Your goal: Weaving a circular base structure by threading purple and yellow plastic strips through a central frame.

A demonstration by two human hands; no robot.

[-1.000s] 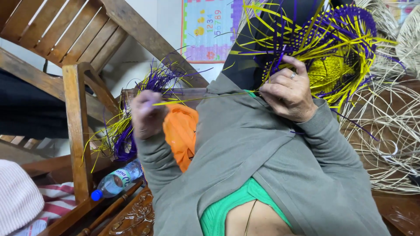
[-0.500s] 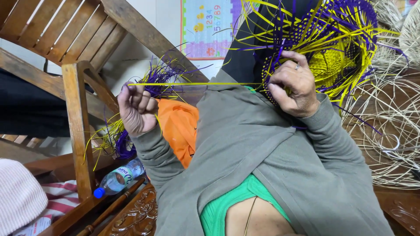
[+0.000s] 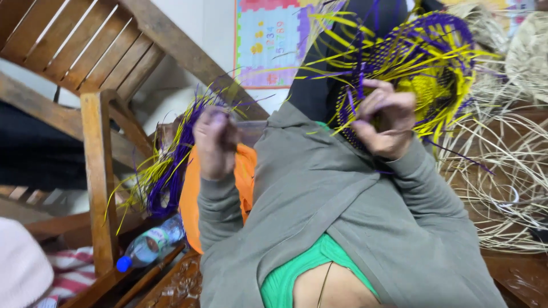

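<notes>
Up close, our right hand (image 3: 383, 121) is curled shut, its fingers pinched on the strands of a half-woven basket (image 3: 425, 74) of purple and yellow strips, which sits raised in front of us at the upper right of the view, its loose yellow ends fanning out on all sides. Our left hand (image 3: 216, 141) is closed in a loose fist, held up on the other side; it seems to grip a thin strip, though motion blur keeps us from telling for sure. Both of our arms wear grey sleeves (image 3: 365, 205), with a green top (image 3: 297, 274) showing beneath.

Just behind the left hand hangs a bundle of purple and yellow strips (image 3: 168, 171), drooping beside a wooden chair frame (image 3: 97, 171). An orange cloth (image 3: 191, 199) lies between that bundle and our left sleeve. Lower down, a clear plastic bottle with a blue cap (image 3: 149, 244) lies tilted against the wood, near a red-and-white striped cloth (image 3: 71, 274).

To the right of the basket, pale natural cane loops (image 3: 508, 182) spread in open coils. On the wall behind hangs a colourful chart (image 3: 268, 43).
</notes>
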